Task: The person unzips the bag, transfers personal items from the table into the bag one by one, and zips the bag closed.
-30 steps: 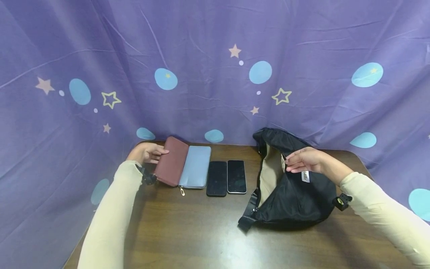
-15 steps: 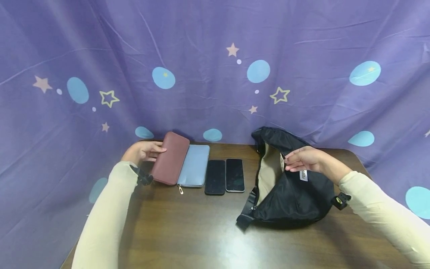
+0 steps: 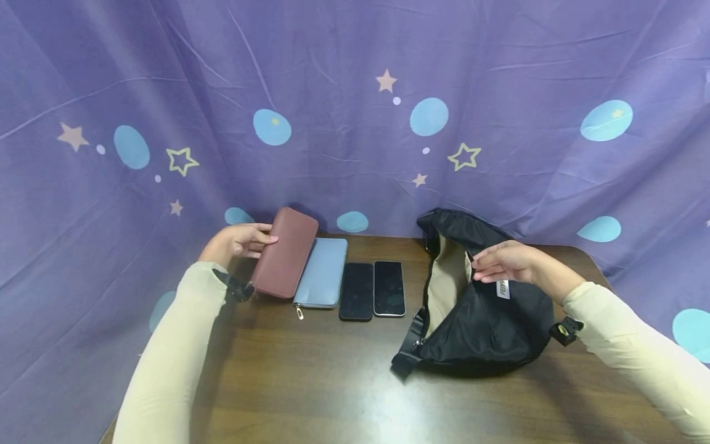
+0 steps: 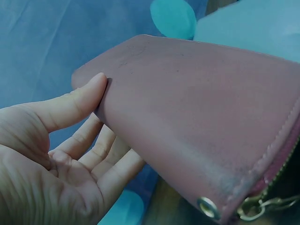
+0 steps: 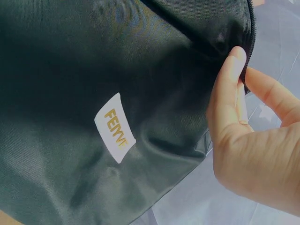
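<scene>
Maroon wallet [image 3: 286, 254] left of centre, its edge pinched between thumb and fingers of the left hand [image 3: 240, 240], blue wallet [image 3: 324, 274] beside it, two phones [image 3: 357, 292] mid-frame, black bag [image 3: 485, 330] at right, zipper edge pinched by the right hand [image 3: 509, 262]

One inscription is legible. Location: a white label [image 5: 115, 129] on the outer face of the black bag [image 5: 51, 154]. Lettering: gold-coloured capitals in a single line, read in the right wrist view as "FEIYV", followed by a last character not fully clear, E or F. The line slants down across the label. In the head view the label shows on the bag, right of its beige-lined mouth; the lettering there is small and only partly readable.
</scene>
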Demonstrator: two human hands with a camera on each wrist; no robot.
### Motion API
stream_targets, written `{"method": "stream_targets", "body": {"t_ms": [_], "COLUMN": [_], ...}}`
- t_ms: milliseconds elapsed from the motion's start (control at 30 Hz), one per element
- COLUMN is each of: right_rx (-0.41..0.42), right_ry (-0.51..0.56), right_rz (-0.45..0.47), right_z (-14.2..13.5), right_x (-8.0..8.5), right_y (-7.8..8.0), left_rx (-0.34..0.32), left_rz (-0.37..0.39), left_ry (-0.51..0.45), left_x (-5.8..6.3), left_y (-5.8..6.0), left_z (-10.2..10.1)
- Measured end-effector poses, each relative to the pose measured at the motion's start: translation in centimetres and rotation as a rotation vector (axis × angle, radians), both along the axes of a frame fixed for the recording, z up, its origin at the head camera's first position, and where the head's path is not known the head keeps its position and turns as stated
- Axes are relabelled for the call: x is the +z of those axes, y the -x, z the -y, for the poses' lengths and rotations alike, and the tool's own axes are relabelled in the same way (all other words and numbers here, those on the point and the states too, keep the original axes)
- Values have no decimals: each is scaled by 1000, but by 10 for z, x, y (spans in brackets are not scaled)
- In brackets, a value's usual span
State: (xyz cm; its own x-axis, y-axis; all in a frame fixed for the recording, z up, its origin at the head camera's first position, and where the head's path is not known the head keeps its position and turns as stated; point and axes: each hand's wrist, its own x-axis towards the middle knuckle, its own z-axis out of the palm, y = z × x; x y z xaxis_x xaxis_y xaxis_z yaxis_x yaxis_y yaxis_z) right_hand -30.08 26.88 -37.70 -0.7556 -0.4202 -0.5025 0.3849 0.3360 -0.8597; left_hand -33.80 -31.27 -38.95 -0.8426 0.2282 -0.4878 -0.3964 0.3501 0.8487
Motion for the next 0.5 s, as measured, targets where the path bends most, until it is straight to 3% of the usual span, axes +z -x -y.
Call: {"method": "stream_targets", "body": {"t_ms": [200, 500], "right_rx": [-10, -3], "right_ry": [-1, 12], "right_rz": [6, 8], "right_z": [1, 0], "right_x": [0, 0], "right_y": [-1, 0], "left_rx": [-5, -14], "left_rz": [-19, -47], "left_ry": [-39, -129], "left_x": [9, 15], "left_y": [-1, -2], "left_z": [-16, -57]}}
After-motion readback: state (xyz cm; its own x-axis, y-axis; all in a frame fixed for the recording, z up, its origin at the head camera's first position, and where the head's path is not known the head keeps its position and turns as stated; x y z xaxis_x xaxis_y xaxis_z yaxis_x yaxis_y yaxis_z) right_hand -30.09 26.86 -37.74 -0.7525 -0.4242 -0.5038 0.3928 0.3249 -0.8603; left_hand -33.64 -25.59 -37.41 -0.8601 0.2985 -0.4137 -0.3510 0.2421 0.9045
